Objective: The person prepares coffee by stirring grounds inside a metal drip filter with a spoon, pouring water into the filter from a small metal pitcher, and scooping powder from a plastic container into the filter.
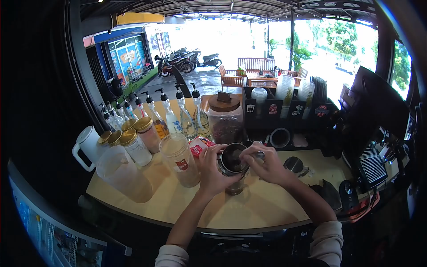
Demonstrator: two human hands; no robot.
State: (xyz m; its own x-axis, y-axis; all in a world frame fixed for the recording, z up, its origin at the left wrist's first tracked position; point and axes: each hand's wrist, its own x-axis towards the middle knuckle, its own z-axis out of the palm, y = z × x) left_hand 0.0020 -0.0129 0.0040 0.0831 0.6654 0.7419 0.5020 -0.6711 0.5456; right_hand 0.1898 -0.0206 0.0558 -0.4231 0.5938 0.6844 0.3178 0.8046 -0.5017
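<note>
A metal cup (232,159) with dark contents is in my left hand (212,171), whose fingers wrap round its side. My right hand (265,163) pinches the handle of a spoon (259,155) at the cup's right rim; the spoon's lower end is hard to make out. Below the cup, a glass (234,189) stands on the counter. Just left of my left hand are a red and white packet (200,145) and a tall clear container (180,162) with a red label. Behind the cup stands a large jar (225,122) with a wooden lid.
Pump bottles (171,116) and gold-lidded jars (135,149) line the counter's (213,213) left part, near a clear pitcher (122,171) and a white kettle (86,147). To the right are a black cup organiser (284,111), a small metal pitcher (293,164) and a coffee machine (373,129).
</note>
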